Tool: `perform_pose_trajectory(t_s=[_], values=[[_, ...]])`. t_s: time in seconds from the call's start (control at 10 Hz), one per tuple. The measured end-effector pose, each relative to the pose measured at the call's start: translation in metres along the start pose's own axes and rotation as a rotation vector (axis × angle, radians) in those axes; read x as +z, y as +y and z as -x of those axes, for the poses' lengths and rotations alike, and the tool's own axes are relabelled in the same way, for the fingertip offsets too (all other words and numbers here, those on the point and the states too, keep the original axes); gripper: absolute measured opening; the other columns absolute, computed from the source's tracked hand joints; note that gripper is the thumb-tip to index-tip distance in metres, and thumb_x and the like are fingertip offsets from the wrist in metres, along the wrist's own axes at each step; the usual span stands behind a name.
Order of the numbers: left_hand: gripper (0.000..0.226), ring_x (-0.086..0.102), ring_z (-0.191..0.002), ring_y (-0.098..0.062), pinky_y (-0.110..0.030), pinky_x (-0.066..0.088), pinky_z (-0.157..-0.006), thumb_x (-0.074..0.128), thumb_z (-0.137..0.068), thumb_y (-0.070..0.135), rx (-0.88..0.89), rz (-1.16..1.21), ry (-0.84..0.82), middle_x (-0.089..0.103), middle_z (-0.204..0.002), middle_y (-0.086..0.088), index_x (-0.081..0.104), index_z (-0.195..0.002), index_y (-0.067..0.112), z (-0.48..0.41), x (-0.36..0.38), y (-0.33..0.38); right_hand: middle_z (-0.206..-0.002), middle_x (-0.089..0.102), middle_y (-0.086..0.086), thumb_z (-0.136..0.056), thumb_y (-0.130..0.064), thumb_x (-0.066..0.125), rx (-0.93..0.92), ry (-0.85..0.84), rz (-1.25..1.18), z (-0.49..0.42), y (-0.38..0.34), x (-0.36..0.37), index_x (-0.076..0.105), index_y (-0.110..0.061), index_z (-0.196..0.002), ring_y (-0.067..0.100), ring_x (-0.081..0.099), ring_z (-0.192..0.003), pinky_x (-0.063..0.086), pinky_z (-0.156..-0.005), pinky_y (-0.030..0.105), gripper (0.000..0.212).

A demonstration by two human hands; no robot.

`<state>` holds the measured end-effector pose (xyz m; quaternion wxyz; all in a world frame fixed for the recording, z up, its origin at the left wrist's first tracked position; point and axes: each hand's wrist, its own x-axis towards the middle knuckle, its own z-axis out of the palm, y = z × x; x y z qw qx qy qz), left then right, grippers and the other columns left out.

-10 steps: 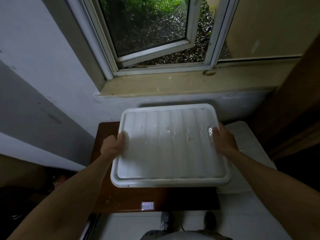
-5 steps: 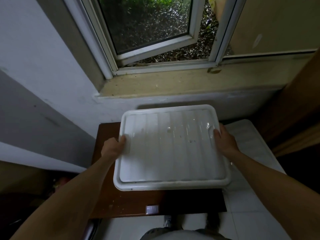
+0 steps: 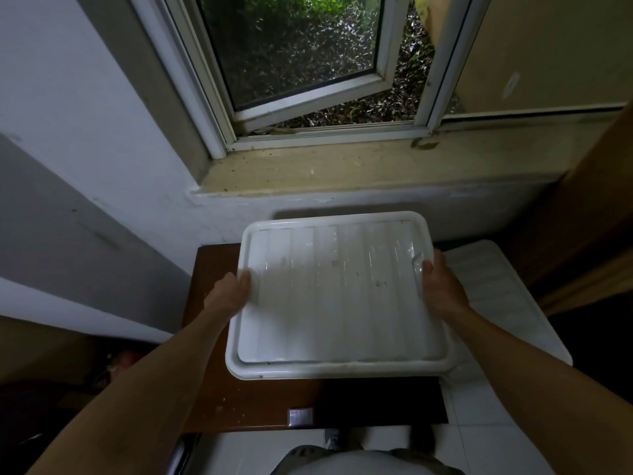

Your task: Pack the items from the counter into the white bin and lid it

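Observation:
A white ribbed rectangular lid [image 3: 339, 296] is held flat over the brown wooden table [image 3: 260, 402]. My left hand [image 3: 229, 291] grips its left edge, thumb on top. My right hand [image 3: 440, 289] grips its right edge the same way. Whatever lies under the lid is hidden, so I cannot tell whether the bin is beneath it. No loose items show on the table.
A second white ribbed surface [image 3: 507, 303] sits low at the right of the table. Behind is a stone window sill [image 3: 342, 169] with an open window [image 3: 301, 63]. A wooden panel [image 3: 589, 207] stands at the right. White floor tiles [image 3: 479, 447] lie below.
The lid has stayed in both hands with the same grips. It sits slightly lower and nearer the table's back; the view has tilted a little.

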<state>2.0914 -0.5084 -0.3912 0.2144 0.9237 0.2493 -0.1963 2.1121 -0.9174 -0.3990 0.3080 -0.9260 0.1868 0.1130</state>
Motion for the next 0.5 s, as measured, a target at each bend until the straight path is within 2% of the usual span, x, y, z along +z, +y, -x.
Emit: perform_pose_trajectory(t_s=[0.1, 0.2, 0.3, 0.4, 0.5], values=[[0.064, 0.058, -0.107, -0.035, -0.042, 0.047, -0.086, 0.024, -0.099, 0.052, -0.021, -0.045, 0.041, 0.056, -0.123, -0.021, 0.043, -0.131, 0.000, 0.004, -0.002, 0.004, -0.126, 0.053, 0.023, -0.101, -0.046, 0.018, -0.011, 0.017, 0.188, 0.001, -0.004, -0.004, 0.027, -0.018, -0.140, 0.038, 0.054, -0.107, 0.045, -0.090, 0.045, 0.049], [0.046, 0.054, -0.109, -0.036, -0.047, 0.047, -0.088, 0.028, -0.099, 0.040, 0.079, -0.095, 0.144, 0.050, -0.125, -0.019, 0.037, -0.129, 0.007, 0.010, -0.002, 0.012, -0.141, 0.041, 0.025, -0.102, -0.038, 0.025, -0.015, -0.010, 0.342, 0.000, -0.007, -0.009, 0.014, -0.012, -0.151, 0.040, 0.044, -0.123, 0.038, -0.100, 0.046, 0.056], [0.048, 0.047, -0.120, -0.034, -0.047, 0.043, -0.098, 0.031, -0.100, 0.036, 0.351, -0.265, 0.290, 0.041, -0.139, -0.015, 0.027, -0.142, 0.014, 0.019, -0.001, 0.017, -0.144, 0.038, 0.025, -0.100, -0.030, 0.032, -0.051, 0.003, 0.361, 0.008, -0.014, -0.015, 0.014, -0.010, -0.152, 0.041, 0.043, -0.126, 0.036, -0.102, 0.046, 0.058], [0.054, 0.029, -0.140, -0.033, -0.047, 0.026, -0.115, 0.032, -0.100, 0.037, 0.465, -0.330, 0.262, 0.025, -0.155, -0.013, 0.021, -0.149, 0.016, 0.023, -0.003, 0.020, -0.136, 0.044, 0.022, -0.099, -0.028, 0.031, -0.109, 0.074, 0.353, 0.022, -0.017, -0.019, 0.028, -0.009, -0.144, 0.040, 0.047, -0.119, 0.038, -0.097, 0.046, 0.048], [0.057, 0.013, -0.147, -0.032, -0.047, 0.014, -0.120, 0.033, -0.101, 0.039, 0.522, -0.322, 0.314, 0.016, -0.160, -0.012, 0.021, -0.151, 0.015, 0.028, -0.009, 0.036, -0.136, 0.046, 0.019, -0.099, -0.027, 0.034, -0.181, 0.121, 0.313, 0.032, -0.027, -0.027, 0.037, -0.007, -0.137, 0.037, 0.047, -0.120, 0.038, -0.096, 0.044, 0.043]])
